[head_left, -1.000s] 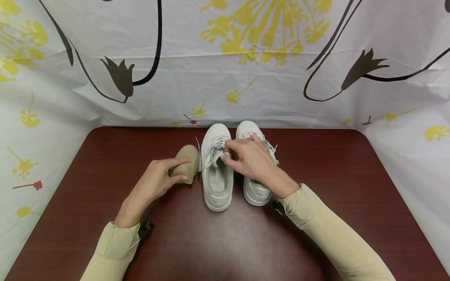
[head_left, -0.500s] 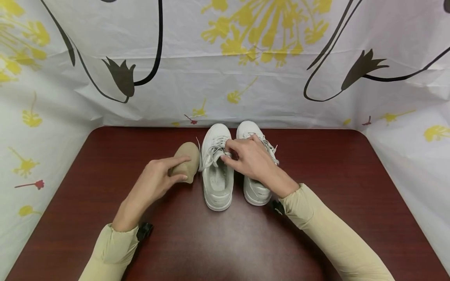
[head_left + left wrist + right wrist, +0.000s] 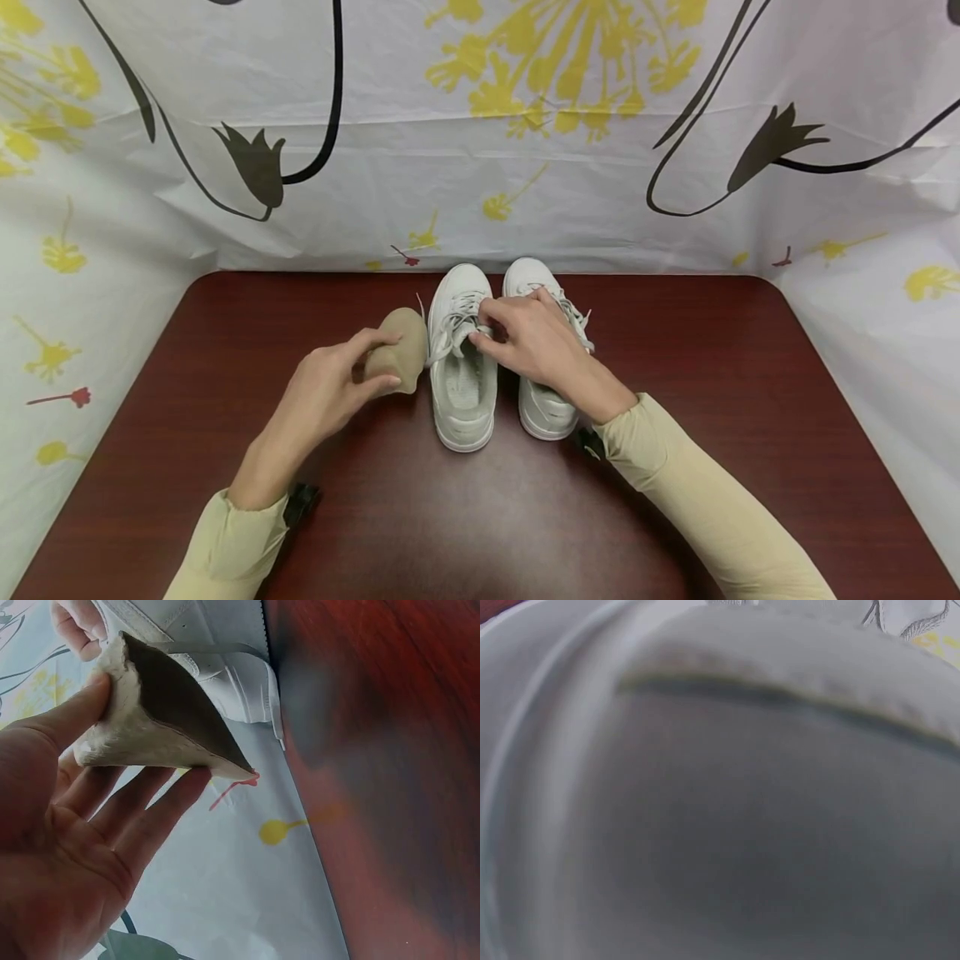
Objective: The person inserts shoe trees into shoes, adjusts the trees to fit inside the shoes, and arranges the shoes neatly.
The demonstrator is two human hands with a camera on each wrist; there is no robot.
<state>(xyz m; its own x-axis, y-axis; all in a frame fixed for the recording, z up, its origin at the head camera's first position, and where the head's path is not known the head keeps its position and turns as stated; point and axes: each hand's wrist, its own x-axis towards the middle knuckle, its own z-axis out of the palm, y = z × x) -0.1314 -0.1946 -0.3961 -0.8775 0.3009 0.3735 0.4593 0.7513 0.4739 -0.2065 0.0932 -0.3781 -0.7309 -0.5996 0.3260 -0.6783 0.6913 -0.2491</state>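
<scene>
My left hand point(image 3: 318, 392) holds a beige moulded-pulp shoe insert point(image 3: 405, 346) beside the left white sneaker point(image 3: 463, 429). In the left wrist view, the insert point(image 3: 120, 731) is a hollow shell with a dark inside, thumb on one edge and fingers underneath. My right hand point(image 3: 532, 342) pinches the left sneaker's tongue point(image 3: 467, 333) between thumb and forefinger, above the laced front. The same hand covers part of the right white sneaker point(image 3: 549, 412). Both shoes point away from me. A blurred grey shoe surface point(image 3: 780, 840) fills most of the right wrist view.
A dark red-brown table point(image 3: 465, 517) lies under everything. White sheeting point(image 3: 480, 183) with yellow and dark flower prints rises along its back and sides. A loose shoelace point(image 3: 422, 312) sticks up between the insert and the left sneaker.
My left hand has drawn slightly down and left, with its finger and thumb shifted on the insert, which is tilted a little differently. The right hand and both sneakers stay put.
</scene>
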